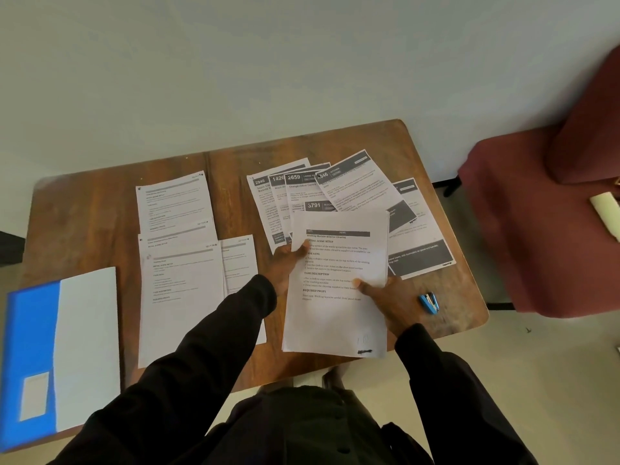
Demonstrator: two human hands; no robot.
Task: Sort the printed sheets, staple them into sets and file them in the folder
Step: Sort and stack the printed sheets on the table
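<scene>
White printed sheets (335,313), mid-frame above the brown wooden tabletop (84,229), are pinched by the left grip (288,260) and right grip (385,297). A small blue stapler (429,302) lies just right.

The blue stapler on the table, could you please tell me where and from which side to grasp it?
Probably pinch the blue stapler across its two long sides at mid-body, coming from above. It lies flat on bare table, clear of the held sheets, just right of the right hand.
</scene>
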